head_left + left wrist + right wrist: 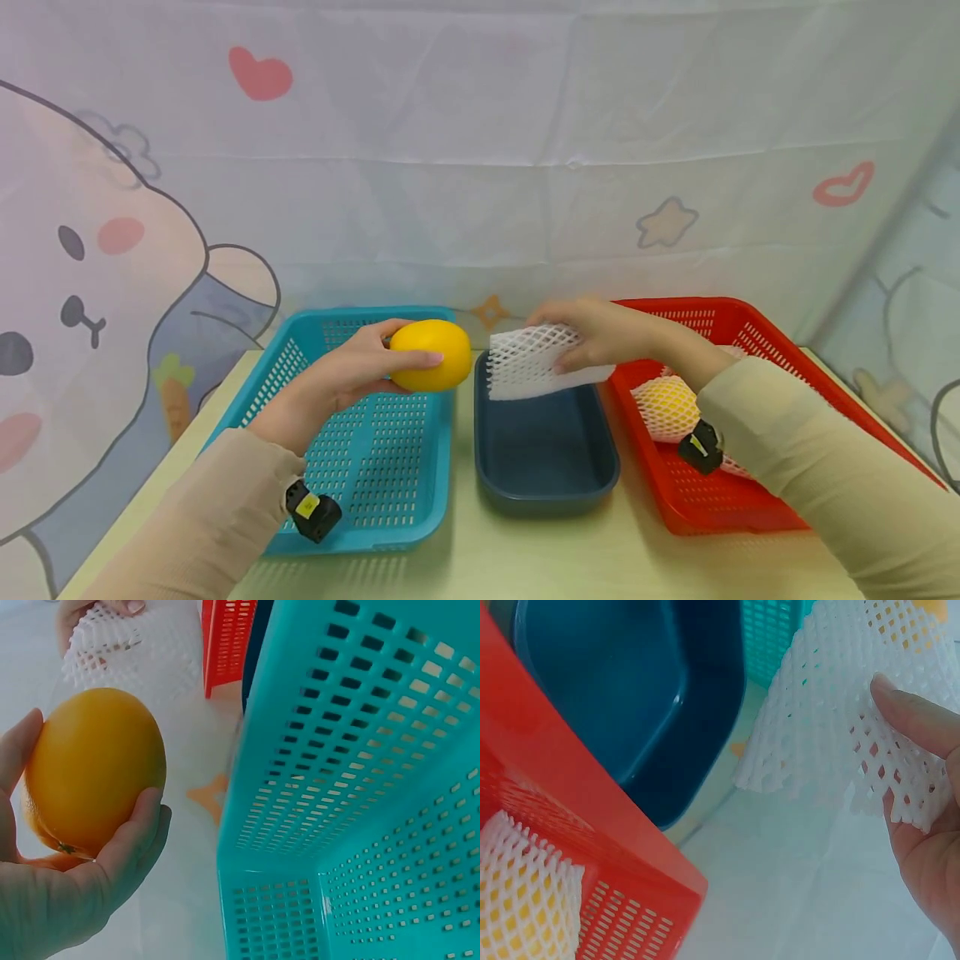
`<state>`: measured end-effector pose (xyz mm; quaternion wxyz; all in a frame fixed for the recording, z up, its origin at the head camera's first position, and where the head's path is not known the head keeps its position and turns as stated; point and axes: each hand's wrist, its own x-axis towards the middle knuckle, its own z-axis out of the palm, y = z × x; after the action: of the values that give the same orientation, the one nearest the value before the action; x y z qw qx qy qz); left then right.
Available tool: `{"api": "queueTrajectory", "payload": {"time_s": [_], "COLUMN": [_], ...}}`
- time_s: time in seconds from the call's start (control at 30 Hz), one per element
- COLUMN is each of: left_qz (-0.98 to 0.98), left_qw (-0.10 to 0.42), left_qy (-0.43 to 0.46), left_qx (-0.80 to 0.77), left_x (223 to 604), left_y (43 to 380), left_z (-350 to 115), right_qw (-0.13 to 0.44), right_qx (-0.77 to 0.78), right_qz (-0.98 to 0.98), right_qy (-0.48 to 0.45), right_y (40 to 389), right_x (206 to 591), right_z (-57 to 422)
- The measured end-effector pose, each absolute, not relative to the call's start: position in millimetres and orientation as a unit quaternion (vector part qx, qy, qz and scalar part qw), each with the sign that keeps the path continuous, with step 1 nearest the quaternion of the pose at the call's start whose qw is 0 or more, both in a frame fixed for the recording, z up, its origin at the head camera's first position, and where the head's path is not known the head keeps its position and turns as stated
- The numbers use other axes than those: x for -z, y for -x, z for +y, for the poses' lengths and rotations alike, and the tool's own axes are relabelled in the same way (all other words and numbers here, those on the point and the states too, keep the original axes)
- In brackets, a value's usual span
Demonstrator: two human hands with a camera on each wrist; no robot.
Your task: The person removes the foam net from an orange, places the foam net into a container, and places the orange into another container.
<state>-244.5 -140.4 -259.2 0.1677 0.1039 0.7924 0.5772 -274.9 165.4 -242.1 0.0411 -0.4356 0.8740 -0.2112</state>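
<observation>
My left hand [356, 367] grips a yellow-orange fruit [431, 355] over the right rim of the teal basket. In the left wrist view the fruit [97, 769] has smooth skin and a small stem end low down; it looks like an orange or a lemon. Thumb and fingers curl round its sides. My right hand [600, 333] pinches a white foam fruit net [528, 367] above the dark blue bin. Flattened and diamond-meshed, the net [817, 705] points its free end toward the fruit, a small gap apart in the head view.
The teal basket [442, 500] stands left, its visible floor bare. A dark blue bin [547, 450] sits in the middle. In the red basket [675, 508] at right lie several net-wrapped yellow fruits [667, 406]. A printed cloth [480, 167] hangs behind the table [517, 558].
</observation>
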Motion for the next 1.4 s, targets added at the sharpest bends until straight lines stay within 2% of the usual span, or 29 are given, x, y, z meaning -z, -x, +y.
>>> {"api": "queueTrajectory", "payload": {"time_s": [0.7, 1.4], "left_qz": [0.813, 0.843], "left_qw": [0.194, 0.186], "left_qy": [-0.085, -0.031], "left_qx": [-0.542, -0.503], "left_x": [272.6, 300.0], "left_y": [261.2, 280.5], "left_z": [-159.8, -168.2], "right_qw": [0.112, 0.205], "right_qx": [0.221, 0.194], "right_qz": [0.866, 0.879], "right_qy": [0.435, 0.384], "right_y": [275.7, 267.3], "right_x": [266.9, 290.0], "right_z": [154.6, 145.0]}}
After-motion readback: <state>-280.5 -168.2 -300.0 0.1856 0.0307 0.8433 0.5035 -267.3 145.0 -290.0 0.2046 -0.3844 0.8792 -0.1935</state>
